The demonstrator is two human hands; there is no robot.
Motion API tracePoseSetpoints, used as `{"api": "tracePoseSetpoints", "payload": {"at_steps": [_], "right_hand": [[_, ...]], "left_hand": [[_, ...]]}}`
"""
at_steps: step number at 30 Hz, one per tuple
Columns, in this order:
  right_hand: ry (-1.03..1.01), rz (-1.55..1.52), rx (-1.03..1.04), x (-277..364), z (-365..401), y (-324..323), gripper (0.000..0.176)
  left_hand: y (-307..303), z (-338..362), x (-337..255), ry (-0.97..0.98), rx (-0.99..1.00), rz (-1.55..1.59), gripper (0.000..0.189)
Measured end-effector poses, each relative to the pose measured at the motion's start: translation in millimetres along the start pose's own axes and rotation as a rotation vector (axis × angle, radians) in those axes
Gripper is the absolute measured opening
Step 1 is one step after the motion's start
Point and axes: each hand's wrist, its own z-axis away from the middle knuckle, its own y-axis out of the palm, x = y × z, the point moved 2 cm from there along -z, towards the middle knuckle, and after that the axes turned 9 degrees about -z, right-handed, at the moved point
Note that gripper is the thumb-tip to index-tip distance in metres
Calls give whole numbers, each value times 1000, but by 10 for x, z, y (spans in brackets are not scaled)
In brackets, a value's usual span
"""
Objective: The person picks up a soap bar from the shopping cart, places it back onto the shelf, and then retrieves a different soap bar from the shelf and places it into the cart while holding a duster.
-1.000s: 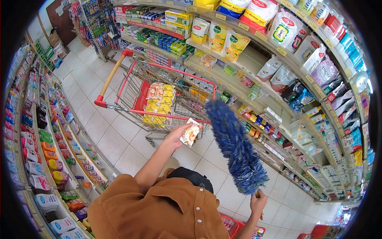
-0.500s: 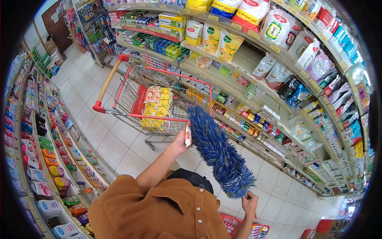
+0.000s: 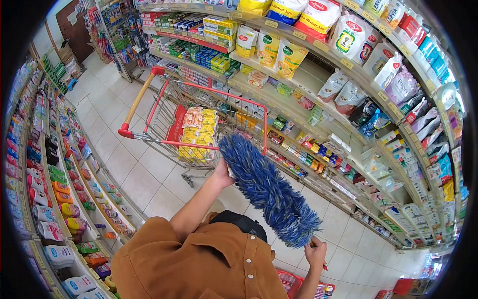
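Observation:
My right hand [image 3: 315, 251] is closed around the handle end of a fluffy blue-grey duster [image 3: 271, 192]; a bit of red handle shows below the fist. The duster slants up and left, its head lying over the fingers of my left hand [image 3: 222, 175]. That hand is closed on a small white packet [image 3: 230, 172], of which only a sliver shows beside the duster. Beyond the left hand stands a shopping cart [image 3: 219, 92] with red rails, holding stacked yellow packs [image 3: 198, 137] and some orange-white ones.
A long shelf [image 3: 308, 87] of pouches, boxes and bottles curves along the right. Another shelf [image 3: 74, 199] with colourful bottles runs along the left. Red baskets [image 3: 294, 281] with goods sit on the tiled floor near my right arm.
The duster's head has swung left, now covering most of the white packet and the left fingers. My right hand has turned slightly, so the red handle end shows.

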Motion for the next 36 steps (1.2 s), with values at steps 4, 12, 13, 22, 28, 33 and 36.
{"api": "tracePoseSetpoints", "payload": {"at_steps": [4,12,13,22,28,33,36], "right_hand": [[-59,17,28,85,-69,-97,25],[-124,61,-7,158,-182,-156,23],[-127,65,-26,181,-188,-180,22],[-135,100,-30,156,-260,-258,24],[-127,107,-39,231,-258,-340,22],[-126,150,-93,246,-276,-363,22],[-166,141,-61,204,-293,-389,20]], "left_hand": [[60,82,-43,122,195,-74,56],[-299,-262,10,86,344,162,55],[-259,-215,-6,270,215,-176,56],[-225,-213,-100,151,334,209,53],[-205,-87,-72,123,193,154,45],[-610,-263,-42,83,513,176,43],[-89,23,-152,68,15,81,37]]}}
